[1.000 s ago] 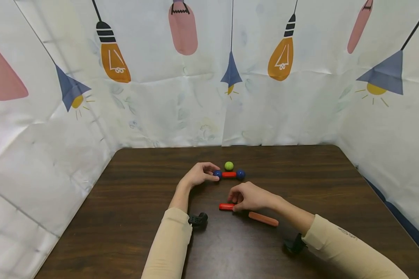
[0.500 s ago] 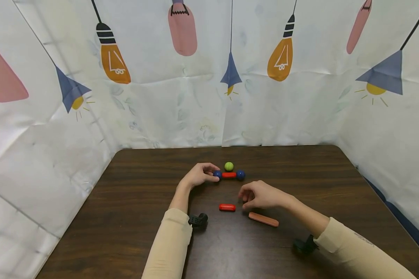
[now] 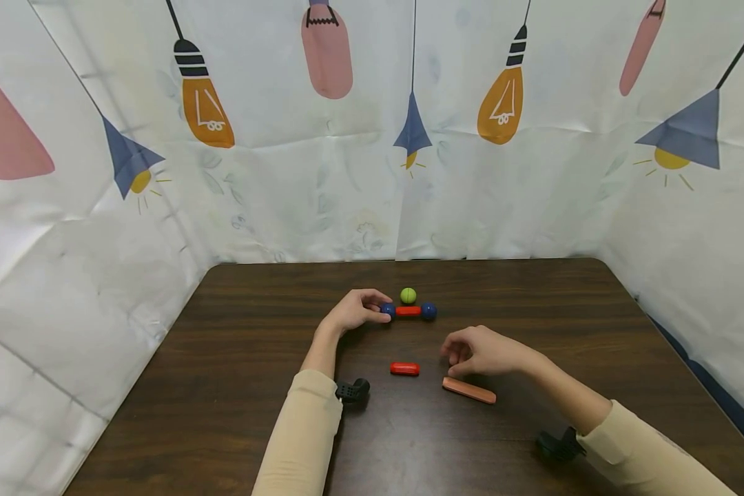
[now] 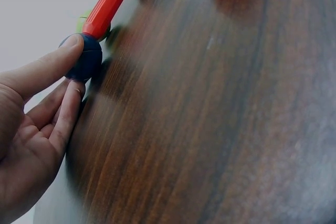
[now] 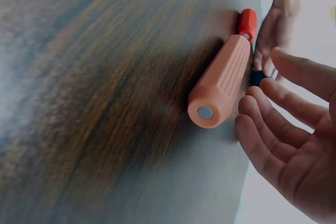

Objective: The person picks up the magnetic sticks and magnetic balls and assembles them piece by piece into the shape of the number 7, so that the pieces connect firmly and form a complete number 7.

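Near the far edge of the dark wood-grain table (image 3: 223,386), the left hand (image 3: 355,310) pinches a dark blue ball (image 4: 88,64) between its thumb and its fingers. This ball sits at one end of a red connecting rod (image 3: 408,311), and a second blue ball (image 3: 429,311) sits at the other end, so that the three pieces make one straight bar, which lies crosswise on the table. Just behind the red connecting rod is a light green ball (image 3: 408,295) with a dark line around it; whether it touches the rod, I cannot tell.

Closer to the person, the right hand (image 3: 486,350) is just above the table, with its fingers loosely bent and its thumb apart from them, and it grips nothing. It is nearest to an orange rod (image 3: 469,390) with grooved sides, which lies obliquely just beside it; the right wrist view shows a grey round disc (image 5: 205,112) in the end of this rod. To the left of the orange rod lies a short red rod (image 3: 405,369), apart from it and well apart from the bar.

Both arms wear cream sleeves (image 3: 300,434), and a black device (image 3: 352,390) is seen at each wrist. Behind the table hangs a whitish cloth (image 3: 359,193), printed with lamps and light bulbs.
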Demonstrator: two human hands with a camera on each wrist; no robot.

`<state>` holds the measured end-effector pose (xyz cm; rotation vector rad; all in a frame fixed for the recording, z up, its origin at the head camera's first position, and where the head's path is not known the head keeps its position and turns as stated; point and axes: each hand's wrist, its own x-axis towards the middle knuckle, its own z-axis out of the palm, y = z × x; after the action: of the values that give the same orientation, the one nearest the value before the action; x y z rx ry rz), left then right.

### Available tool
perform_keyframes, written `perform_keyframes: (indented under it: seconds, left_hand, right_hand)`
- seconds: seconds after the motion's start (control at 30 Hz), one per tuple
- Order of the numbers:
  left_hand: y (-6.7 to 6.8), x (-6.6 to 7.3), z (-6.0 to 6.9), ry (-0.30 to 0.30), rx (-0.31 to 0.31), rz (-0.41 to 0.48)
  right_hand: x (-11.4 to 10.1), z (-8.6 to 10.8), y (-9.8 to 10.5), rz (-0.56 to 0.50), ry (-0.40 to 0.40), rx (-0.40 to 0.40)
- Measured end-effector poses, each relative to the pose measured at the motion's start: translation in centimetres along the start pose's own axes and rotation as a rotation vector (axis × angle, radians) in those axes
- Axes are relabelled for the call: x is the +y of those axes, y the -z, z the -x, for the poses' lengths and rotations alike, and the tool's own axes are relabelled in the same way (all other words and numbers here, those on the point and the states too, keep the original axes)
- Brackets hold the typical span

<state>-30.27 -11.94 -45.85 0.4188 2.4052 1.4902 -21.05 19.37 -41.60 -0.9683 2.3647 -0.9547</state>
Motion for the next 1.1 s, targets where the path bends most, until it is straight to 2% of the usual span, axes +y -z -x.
perform_keyframes:
  seconds: [0.47,1.1]
  left_hand:
    - [0.0,0.1,0.1,0.004,0.004,-0.005]
    - [0.0,0.1,0.1,0.008,0.006,-0.008]
  right_hand:
    - [0.2,1.9,-0.3,-0.046,-0.031,-0.050]
    - [0.9,2.3,-1.1,-0.095,-0.020,-0.089]
